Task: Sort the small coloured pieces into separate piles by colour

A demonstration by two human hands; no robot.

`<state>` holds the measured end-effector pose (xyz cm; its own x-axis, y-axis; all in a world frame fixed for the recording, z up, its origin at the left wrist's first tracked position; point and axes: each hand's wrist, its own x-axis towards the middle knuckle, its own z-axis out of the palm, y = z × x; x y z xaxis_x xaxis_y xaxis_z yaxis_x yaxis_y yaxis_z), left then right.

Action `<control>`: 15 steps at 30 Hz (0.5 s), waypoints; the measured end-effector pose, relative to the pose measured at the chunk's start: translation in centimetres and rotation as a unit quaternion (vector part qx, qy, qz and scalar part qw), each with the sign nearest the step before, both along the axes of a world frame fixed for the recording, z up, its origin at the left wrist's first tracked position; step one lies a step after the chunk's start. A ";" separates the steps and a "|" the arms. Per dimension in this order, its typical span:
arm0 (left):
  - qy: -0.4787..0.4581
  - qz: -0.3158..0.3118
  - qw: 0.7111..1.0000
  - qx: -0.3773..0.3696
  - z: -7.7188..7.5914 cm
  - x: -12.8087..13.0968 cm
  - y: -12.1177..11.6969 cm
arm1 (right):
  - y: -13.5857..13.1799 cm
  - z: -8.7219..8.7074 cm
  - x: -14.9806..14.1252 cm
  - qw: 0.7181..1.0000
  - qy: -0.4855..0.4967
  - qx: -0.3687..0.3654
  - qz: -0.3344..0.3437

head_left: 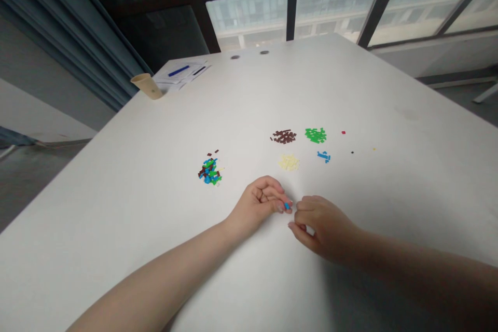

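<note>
Left hand (259, 203) pinches a tiny blue brick (287, 206); right hand (321, 231) waits half open. (A fumbled pinch could flick it away.)

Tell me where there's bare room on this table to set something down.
Bare white tabletop spreads left of the mixed brick pile, and right of the blue bricks below the red piece. It's crowded around the brown pile, green pile and cream pile, just above your left hand, pinching a blue brick, and right hand.

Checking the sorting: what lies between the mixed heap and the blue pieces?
Head view: a pale yellow pile separates the mixed heap and the blue pieces.
</note>
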<state>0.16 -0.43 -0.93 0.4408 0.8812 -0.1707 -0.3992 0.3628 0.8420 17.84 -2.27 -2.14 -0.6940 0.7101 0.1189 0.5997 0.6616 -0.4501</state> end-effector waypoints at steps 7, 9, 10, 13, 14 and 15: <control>-0.004 0.000 1.000 -0.006 0.0 0.0 -0.1 | -0.1 -0.1 -0.1 1.000 0.009 -0.002 0.000; 0.000 0.003 1.000 -0.010 -0.1 0.0 0.0 | -0.1 0.1 -0.1 0.999 0.041 -0.013 -0.016; 0.001 0.003 1.000 -0.010 -0.1 0.0 0.0 | -0.1 0.3 0.0 0.997 0.073 -0.016 -0.033; 0.006 -0.004 1.000 -0.014 -0.1 0.1 0.1 | -0.2 1.0 0.3 0.975 0.204 0.014 -0.091; 0.005 -0.009 1.000 -0.016 -0.1 0.1 0.1 | -0.2 1.2 0.4 0.965 0.241 0.035 -0.097; 0.005 -0.015 1.000 -0.017 -0.1 0.1 0.1 | -0.2 1.4 0.5 0.958 0.265 0.053 -0.094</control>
<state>0.31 -0.36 -1.02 0.4647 0.8613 -0.2056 -0.3792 0.4034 0.8328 18.37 -2.50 -0.79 -0.3774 0.7807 0.4980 0.4186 0.6235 -0.6603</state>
